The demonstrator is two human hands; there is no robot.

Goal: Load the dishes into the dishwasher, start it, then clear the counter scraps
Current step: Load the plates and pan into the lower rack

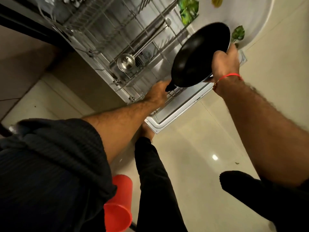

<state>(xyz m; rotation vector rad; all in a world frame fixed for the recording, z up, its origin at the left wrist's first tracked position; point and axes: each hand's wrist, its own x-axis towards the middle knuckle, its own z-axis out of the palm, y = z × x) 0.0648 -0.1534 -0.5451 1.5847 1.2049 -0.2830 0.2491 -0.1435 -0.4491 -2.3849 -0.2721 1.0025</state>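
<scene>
A black frying pan is tilted above the near end of the pulled-out lower rack of the open dishwasher. My right hand grips the pan's rim on its right side; a red thread circles that wrist. My left hand holds the pan's short black handle at its lower left. A steel ladle lies in the rack, its bowl toward me and its handle running away. The rack rests over the lowered dishwasher door.
A red plastic cup shows low in the frame beside my dark sleeve. A white mat with green leaf prints lies on the pale tiled floor to the right of the door. My leg stands by the door's near corner.
</scene>
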